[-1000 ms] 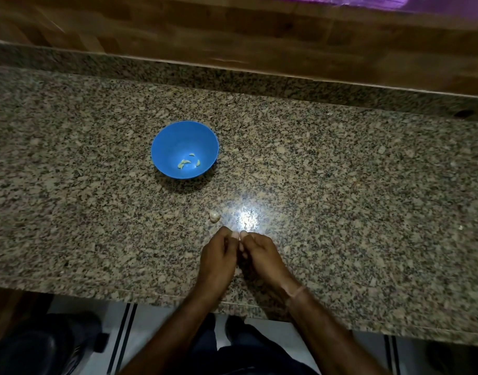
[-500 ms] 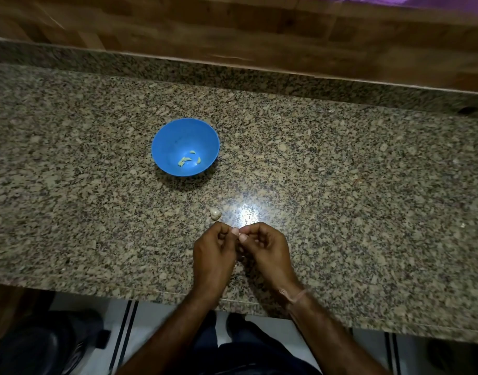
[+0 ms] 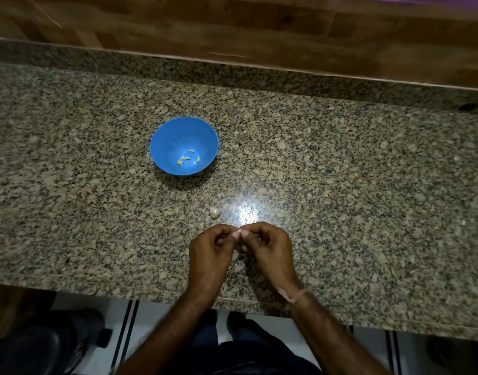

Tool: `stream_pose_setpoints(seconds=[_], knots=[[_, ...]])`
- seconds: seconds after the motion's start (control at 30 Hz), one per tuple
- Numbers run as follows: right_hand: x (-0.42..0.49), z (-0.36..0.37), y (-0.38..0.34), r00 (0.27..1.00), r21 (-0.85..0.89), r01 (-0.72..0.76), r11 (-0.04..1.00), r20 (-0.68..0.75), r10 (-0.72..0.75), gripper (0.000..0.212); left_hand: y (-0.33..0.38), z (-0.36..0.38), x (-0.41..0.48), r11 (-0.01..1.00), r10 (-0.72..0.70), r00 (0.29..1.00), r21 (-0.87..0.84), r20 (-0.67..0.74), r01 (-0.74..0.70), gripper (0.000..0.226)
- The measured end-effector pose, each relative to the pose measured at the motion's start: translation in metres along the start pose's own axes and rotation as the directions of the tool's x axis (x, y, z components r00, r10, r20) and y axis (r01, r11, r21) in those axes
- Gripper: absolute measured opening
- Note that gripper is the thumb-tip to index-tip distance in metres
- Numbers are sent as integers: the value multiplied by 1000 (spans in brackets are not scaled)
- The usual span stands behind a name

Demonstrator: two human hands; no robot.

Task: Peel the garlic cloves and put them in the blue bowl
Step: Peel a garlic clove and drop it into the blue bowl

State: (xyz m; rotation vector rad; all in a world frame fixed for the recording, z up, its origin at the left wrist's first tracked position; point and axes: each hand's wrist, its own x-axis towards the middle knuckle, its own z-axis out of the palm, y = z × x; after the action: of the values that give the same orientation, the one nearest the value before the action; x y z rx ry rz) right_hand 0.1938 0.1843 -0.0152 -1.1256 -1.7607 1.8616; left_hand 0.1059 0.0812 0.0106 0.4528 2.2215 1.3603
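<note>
Granite, speckled brown and grey, made up the counter (image 3: pixel 368 185) on which the blue bowl (image 3: pixel 173 136) stood, well apart from the person's hands. The left hand (image 3: pixel 209 253) and the right hand (image 3: pixel 267 250) met above the counter near its front edge. Their fingers were curled, and both pinched one small garlic clove (image 3: pixel 239 232) between thumb and fingertip. Only a pale sliver of it showed between the nails. A few peeled cloves (image 3: pixel 187 159) lay in the bottom of the bowl. A loose clove (image 3: pixel 214 212), seemingly in its skin, sat on the stone between hands and bowl, just beyond the fingertips.

The pinched clove looked very light and firm, with a dry papery skin that would likely tear off in flakes. Once bare it would probably turn a little slick. A hold across its thicker middle, with a nail working at one tip, seemed the safest. A hard squeeze risked shooting it out of the fingers.

How much skin it carried could not be told, since the fingers covered nearly all of it. A bright glare (image 3: pixel 247 213) beside the loose clove washed out that patch of stone, and any scraps of peel were lost in the speckle. In the dim light the exact count in the bowl was uncertain
</note>
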Motion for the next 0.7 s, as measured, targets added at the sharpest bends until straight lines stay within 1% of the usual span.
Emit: stream_pose_setpoints(seconds=[0.17,0.33,0.5,0.7], knots=[[0,-2,0,999,-50,30,998,11,-30,7,2,-6,1,992,68,997,101,25,-70,9],[-3,-5,-4,998,-110,66,992,18,-65,9,7,-8,3,990,102,994,97,45,-106,14],[-4,-7,-6,995,-135,95,986,13,-94,12,7,-7,5,992,88,993,86,75,-94,12],[-5,-6,-5,997,-99,77,992,17,-76,10,3,-4,7,994,51,997,99,51,-55,8]])
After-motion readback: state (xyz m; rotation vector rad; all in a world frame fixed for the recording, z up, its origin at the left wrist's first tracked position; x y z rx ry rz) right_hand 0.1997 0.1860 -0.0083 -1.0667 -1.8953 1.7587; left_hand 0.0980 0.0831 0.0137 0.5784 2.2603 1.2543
